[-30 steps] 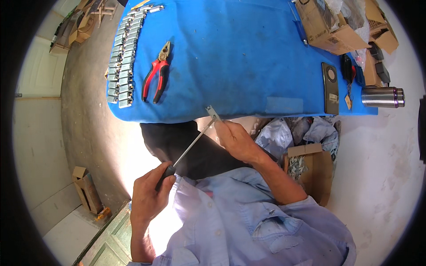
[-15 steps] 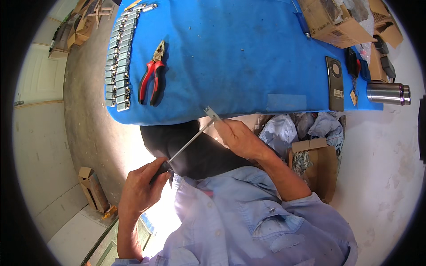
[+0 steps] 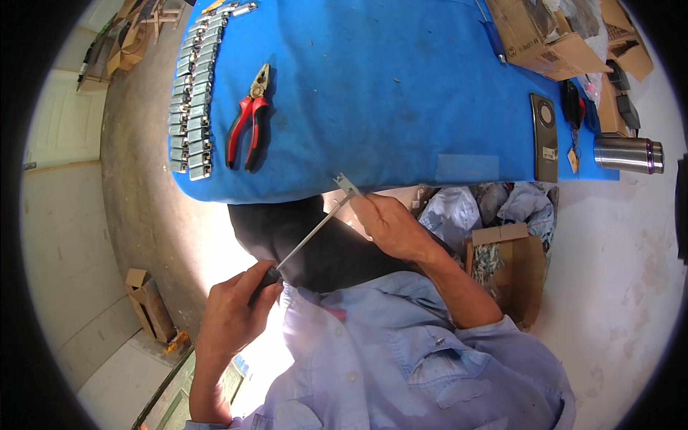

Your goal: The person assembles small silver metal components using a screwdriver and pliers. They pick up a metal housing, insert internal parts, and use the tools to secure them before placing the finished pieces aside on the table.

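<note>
My left hand (image 3: 233, 309) grips the dark handle of a long screwdriver (image 3: 309, 235) near my chest. Its thin shaft runs up and to the right to a small grey metal bracket (image 3: 347, 183) at the near edge of the blue table (image 3: 401, 86). My right hand (image 3: 387, 226) pinches that bracket from below, just in front of the table edge. I wear a light blue shirt, and a dark cloth lies over my lap under the tool.
Red-handled pliers (image 3: 247, 122) lie beside a double row of several metal parts (image 3: 192, 93) on the table's left. A black flat device (image 3: 544, 136), a steel flask (image 3: 628, 154) and cardboard boxes (image 3: 548, 36) sit at the right. A box (image 3: 505, 261) stands on the floor.
My left hand with the screwdriver handle has shifted slightly; the right hand stays on the bracket at the table edge. The view has tilted a little.
</note>
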`<state>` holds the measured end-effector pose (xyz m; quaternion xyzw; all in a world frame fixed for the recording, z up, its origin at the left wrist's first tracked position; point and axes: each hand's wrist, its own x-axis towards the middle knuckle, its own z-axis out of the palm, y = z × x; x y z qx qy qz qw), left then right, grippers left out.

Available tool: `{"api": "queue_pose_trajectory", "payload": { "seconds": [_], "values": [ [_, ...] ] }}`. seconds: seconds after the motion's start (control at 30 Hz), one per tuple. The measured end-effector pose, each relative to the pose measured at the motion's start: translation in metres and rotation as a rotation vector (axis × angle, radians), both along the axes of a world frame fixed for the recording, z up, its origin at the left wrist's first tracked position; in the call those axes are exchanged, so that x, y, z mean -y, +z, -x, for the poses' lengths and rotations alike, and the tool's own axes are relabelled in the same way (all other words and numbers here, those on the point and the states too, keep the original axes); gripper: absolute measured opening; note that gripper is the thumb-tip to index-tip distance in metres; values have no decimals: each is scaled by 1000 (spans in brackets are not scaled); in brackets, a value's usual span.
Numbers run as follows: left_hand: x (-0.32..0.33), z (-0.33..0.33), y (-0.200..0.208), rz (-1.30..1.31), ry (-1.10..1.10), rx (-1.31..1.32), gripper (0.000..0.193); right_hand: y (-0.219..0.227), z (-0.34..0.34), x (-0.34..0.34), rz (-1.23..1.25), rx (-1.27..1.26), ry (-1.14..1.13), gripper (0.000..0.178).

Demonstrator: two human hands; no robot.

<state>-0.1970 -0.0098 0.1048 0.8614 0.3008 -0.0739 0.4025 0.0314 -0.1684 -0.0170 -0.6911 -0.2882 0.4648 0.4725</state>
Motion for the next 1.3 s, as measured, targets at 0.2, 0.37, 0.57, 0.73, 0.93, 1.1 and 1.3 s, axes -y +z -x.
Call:
{"api": "queue_pose_trajectory", "payload": {
  "seconds": [0.2,0.37,0.57,0.73,0.93,1.1,1.3],
  "values": [
    [-18,-4,10,151,30,-136,26,-13,1,1,-14,21,-19,53],
    [-33,-17,21,98,-50,-153,27,-11,0,0,-15,47,-31,55],
    [-57,-33,25,56,-167,-163,28,-10,-1,-1,-20,52,-30,52],
    [-59,-30,21,64,-154,-209,29,-13,2,-2,-20,78,-48,49],
    [-35,-17,8,-147,-202,-130,34,-3,0,-3,53,149,-33,46],
    [-23,-11,2,-53,-98,-114,30,-7,2,-3,47,175,-39,45],
    [-32,-9,0,308,43,-207,30,-6,8,-4,54,244,-64,43]
  ]
}}
